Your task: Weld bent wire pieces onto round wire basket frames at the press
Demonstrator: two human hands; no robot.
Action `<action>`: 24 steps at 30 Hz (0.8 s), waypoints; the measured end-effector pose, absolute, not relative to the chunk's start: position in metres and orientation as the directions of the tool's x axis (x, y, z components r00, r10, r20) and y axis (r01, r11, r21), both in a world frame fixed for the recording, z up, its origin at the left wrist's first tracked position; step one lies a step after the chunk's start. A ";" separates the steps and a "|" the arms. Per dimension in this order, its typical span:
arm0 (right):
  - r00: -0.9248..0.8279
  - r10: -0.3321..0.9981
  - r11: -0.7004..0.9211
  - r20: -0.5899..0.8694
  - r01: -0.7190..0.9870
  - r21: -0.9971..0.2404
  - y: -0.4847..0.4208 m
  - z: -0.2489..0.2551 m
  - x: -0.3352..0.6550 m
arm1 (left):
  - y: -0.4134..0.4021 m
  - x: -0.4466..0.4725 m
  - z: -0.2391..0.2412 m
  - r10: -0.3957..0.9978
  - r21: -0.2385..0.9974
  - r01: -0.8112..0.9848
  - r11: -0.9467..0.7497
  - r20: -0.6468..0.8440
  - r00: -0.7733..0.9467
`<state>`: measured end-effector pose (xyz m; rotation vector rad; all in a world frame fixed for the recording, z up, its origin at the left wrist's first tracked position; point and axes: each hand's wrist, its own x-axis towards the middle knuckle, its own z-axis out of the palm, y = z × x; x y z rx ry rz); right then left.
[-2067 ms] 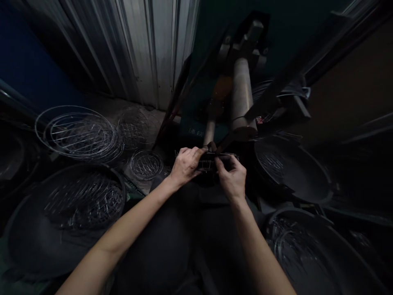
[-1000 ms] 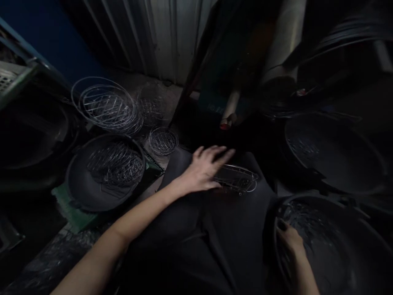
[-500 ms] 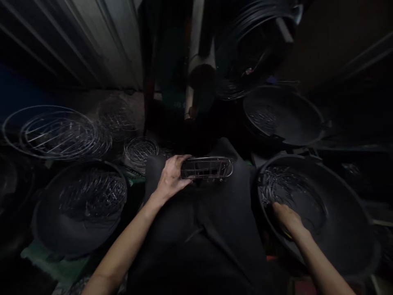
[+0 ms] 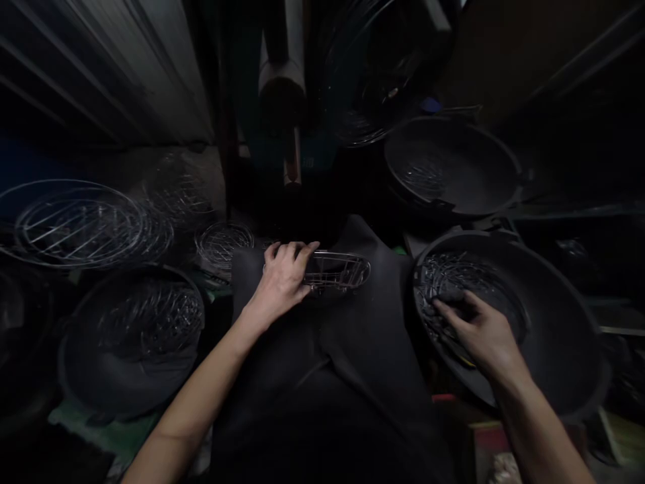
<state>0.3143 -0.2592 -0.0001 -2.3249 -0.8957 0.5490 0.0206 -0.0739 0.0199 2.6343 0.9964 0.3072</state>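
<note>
My left hand (image 4: 285,279) is closed around the left end of a small oval wire basket (image 4: 342,270), held over the dark cloth (image 4: 367,343) across my lap. Its fingers rest on the top wire, and the thumb is underneath. On the right, my right hand (image 4: 486,333) reaches over a large black pan (image 4: 559,323). Its thumb and forefinger come together beside a heap of bent wire pieces (image 4: 453,269) in that pan. In the dark I cannot make out what lies between those fingertips.
To the left stands another black pan (image 4: 111,380) with wire pieces. Behind it are round wire racks (image 4: 85,225) and a smaller wire stack (image 4: 224,242). A third black pan (image 4: 484,161) sits at the back right. A machine with a metal shaft (image 4: 292,154) hangs ahead.
My right hand has lifted and opened out slightly from low at the pan's near rim. My left hand has shifted its grip on the wire basket. The whole view has moved a little.
</note>
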 end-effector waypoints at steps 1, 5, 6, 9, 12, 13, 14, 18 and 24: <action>0.655 0.727 -0.545 -0.208 0.365 -0.755 -0.249 0.008 0.297 | -0.074 0.020 0.021 0.668 0.354 0.605 -0.713 0.080 0.740; 0.458 0.825 -0.404 -0.330 0.071 -0.912 -0.211 0.035 0.237 | -0.073 0.018 0.024 0.668 0.366 0.612 -0.701 0.035 0.743; 0.411 0.841 -0.402 -0.351 0.040 -0.915 -0.203 0.039 0.227 | -0.072 0.017 0.025 0.667 0.380 0.607 -0.698 0.034 0.745; 0.294 0.877 -0.391 -0.381 -0.024 -0.920 -0.182 0.045 0.208 | -0.069 0.016 0.030 0.664 0.421 0.579 -0.698 0.077 0.744; 0.292 0.902 -0.319 -0.317 -0.042 -0.947 -0.161 0.045 0.197 | -0.062 0.016 0.036 0.672 0.421 0.568 -0.707 0.153 0.724; 0.307 0.907 -0.291 -0.289 -0.042 -0.956 -0.154 0.045 0.193 | -0.059 0.016 0.038 0.674 0.414 0.567 -0.712 0.177 0.717; 0.324 0.909 -0.265 -0.263 -0.040 -0.964 -0.147 0.045 0.190 | -0.056 0.016 0.041 0.676 0.404 0.569 -0.716 0.200 0.709; 0.366 0.916 -0.185 -0.165 0.021 -0.983 -0.121 0.041 0.176 | -0.044 0.014 0.046 0.682 0.373 0.581 -0.724 0.256 0.685; 0.390 0.921 -0.100 0.016 0.275 -0.956 -0.095 0.037 0.164 | -0.030 0.008 0.041 0.729 0.382 0.625 -0.681 0.277 0.626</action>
